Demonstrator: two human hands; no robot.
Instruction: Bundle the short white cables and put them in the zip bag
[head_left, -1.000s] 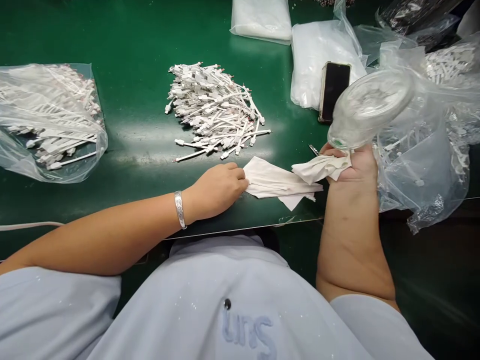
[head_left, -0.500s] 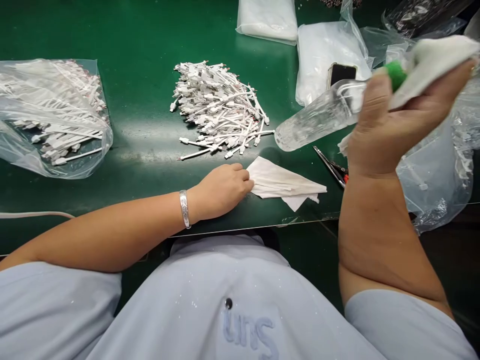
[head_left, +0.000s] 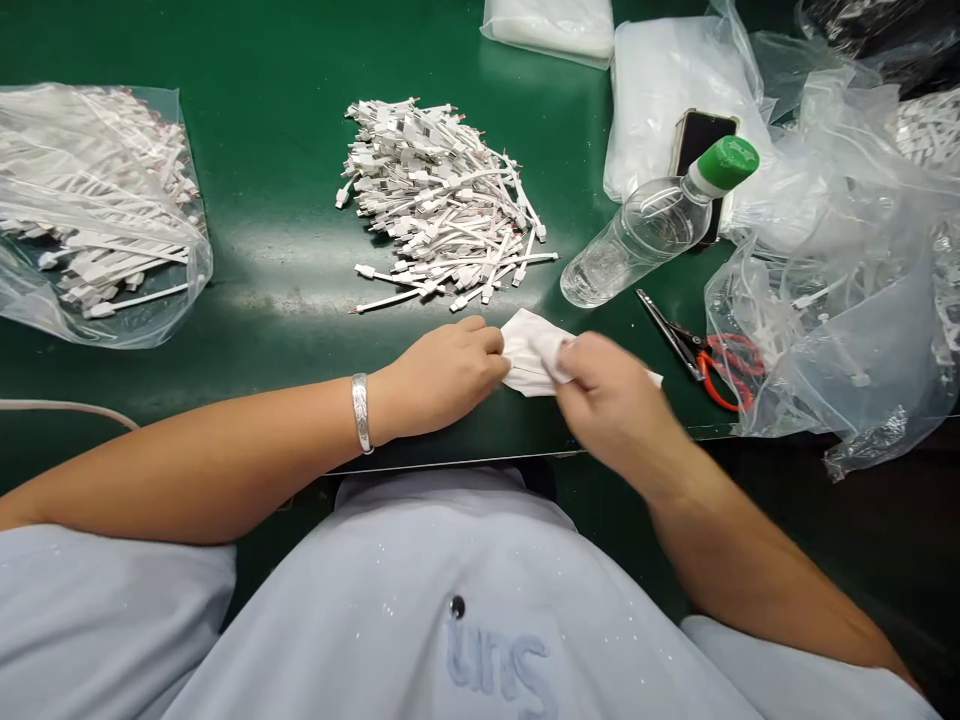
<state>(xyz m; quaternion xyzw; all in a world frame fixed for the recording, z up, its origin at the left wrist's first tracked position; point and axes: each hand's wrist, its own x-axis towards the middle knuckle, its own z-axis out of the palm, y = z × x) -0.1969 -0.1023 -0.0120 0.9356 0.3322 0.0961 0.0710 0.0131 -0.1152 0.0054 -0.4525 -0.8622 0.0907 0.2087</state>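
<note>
A pale cloth [head_left: 529, 326] lies flat near the table's front edge. At its left edge my left hand [head_left: 461, 372] is closed, fingertips pinched on what looks like the end of a thin white cable lying across the cloth; the fingers hide most of it. My right hand [head_left: 619, 400], slightly blurred, grips a second, bunched white cloth [head_left: 551, 352] and presses it onto the flat one. Beyond both hands is a heap of short white cables [head_left: 442, 200]. A clear bottle with a green cap [head_left: 637, 235] stands behind my right hand.
Red-handled scissors [head_left: 705, 358] lie right of the flat cloth, beside crumpled clear plastic bags [head_left: 847, 330]. A phone [head_left: 701, 145] rests by stacked plastic bags [head_left: 652, 90]. Far left is a clear bag of white cables [head_left: 112, 220]; a white cord [head_left: 67, 406] runs below it.
My right hand has set the bottle upright on the table and come down left to the flat cloth, still holding the bunched cloth. My left hand has stayed in place.
</note>
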